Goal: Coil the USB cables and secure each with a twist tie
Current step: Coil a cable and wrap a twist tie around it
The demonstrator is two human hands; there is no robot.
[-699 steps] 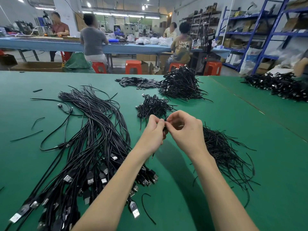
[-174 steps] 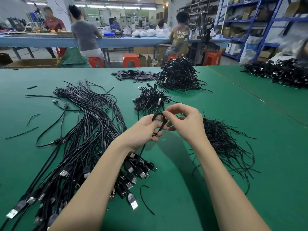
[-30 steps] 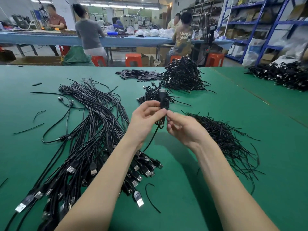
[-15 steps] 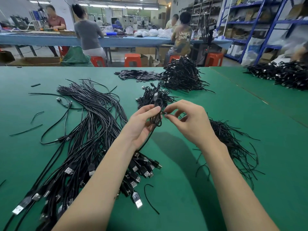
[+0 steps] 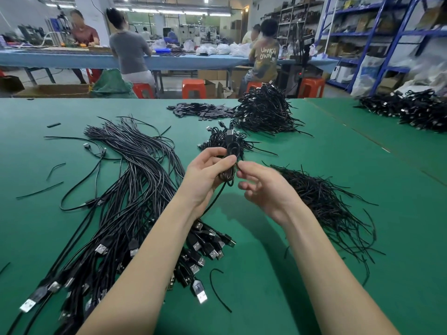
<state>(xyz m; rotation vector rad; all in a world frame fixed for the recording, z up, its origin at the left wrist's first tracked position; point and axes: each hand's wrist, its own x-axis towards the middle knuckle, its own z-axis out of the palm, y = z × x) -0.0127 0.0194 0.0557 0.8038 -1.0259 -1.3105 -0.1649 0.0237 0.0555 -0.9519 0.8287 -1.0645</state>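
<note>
Left hand (image 5: 205,176) grips the coiled cable (image 5: 231,163) above the green table (image 5: 362,170). Right hand (image 5: 264,187) pinches a twist tie (image 5: 238,165) right against the coil, other fingers loosely curled.

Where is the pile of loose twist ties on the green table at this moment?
In the head view, the pile of twist ties lies on the green table at the person's right, just beyond the right hand.
</note>
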